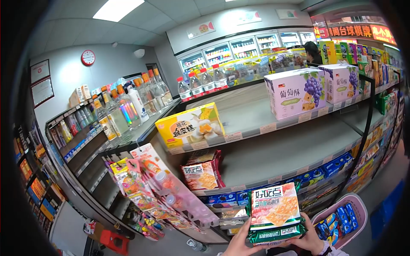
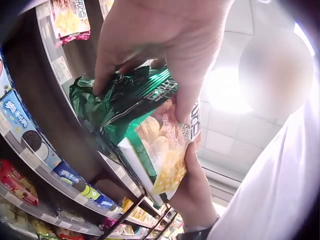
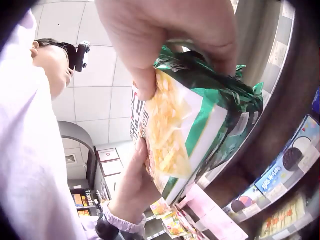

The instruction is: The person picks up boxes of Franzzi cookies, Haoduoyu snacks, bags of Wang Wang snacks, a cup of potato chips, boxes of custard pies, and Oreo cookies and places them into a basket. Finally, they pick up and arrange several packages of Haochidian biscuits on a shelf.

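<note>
A green-and-white biscuit packet (image 1: 275, 209) is held low in front of me, its crackers picture facing up. A dark green wrapper end (image 1: 277, 234) shows at its near side. My left hand (image 1: 240, 240) grips the left side, thumb on the front face, and my right hand (image 1: 314, 240) grips the right side. In the left wrist view, the left fingers (image 2: 103, 70) curl over the crinkled green wrapper (image 2: 122, 102). The right wrist view shows my right thumb (image 3: 145, 84) on the printed face. Red biscuit packets (image 1: 203, 173) stand at the left of the middle shelf.
A pink basket (image 1: 365, 213) with blue packs stands on the floor at lower right. Above are a yellow box (image 1: 190, 126) and purple grape boxes (image 1: 297, 91) on the top shelf (image 1: 243, 121). Hanging snack bags (image 1: 132, 181) project at the shelf's left end. Glass bottles (image 1: 128, 106) stand behind.
</note>
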A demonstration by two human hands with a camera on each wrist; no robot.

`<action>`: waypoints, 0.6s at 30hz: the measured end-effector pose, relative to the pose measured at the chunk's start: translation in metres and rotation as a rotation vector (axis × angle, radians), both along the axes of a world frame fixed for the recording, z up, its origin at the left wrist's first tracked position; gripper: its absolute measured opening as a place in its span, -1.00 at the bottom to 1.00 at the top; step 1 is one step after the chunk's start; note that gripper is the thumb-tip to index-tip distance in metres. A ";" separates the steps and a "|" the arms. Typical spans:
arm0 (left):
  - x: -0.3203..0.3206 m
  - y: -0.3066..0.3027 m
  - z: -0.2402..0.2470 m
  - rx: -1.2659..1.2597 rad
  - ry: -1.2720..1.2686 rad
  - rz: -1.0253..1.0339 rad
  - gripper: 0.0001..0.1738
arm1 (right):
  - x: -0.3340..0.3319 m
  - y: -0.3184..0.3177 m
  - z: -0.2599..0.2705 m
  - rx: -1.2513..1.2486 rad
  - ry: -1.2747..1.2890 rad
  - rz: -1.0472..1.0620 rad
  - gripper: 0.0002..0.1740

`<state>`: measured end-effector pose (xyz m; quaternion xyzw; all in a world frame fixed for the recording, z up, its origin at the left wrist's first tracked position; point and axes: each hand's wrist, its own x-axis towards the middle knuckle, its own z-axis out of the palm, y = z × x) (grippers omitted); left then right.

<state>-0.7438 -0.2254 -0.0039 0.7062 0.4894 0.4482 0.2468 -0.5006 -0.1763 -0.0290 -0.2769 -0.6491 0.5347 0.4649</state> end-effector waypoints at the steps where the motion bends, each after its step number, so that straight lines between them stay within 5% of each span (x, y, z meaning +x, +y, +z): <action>1: 0.000 0.010 0.002 0.003 0.015 0.003 0.17 | 0.001 0.009 0.000 0.043 -0.014 -0.019 0.13; 10: -0.009 0.110 0.046 0.122 0.123 -0.007 0.23 | -0.016 0.115 0.046 0.183 0.095 0.035 0.03; 18: -0.015 0.169 0.064 -0.006 -0.240 0.018 0.18 | -0.038 0.184 0.074 0.187 -0.004 0.062 0.00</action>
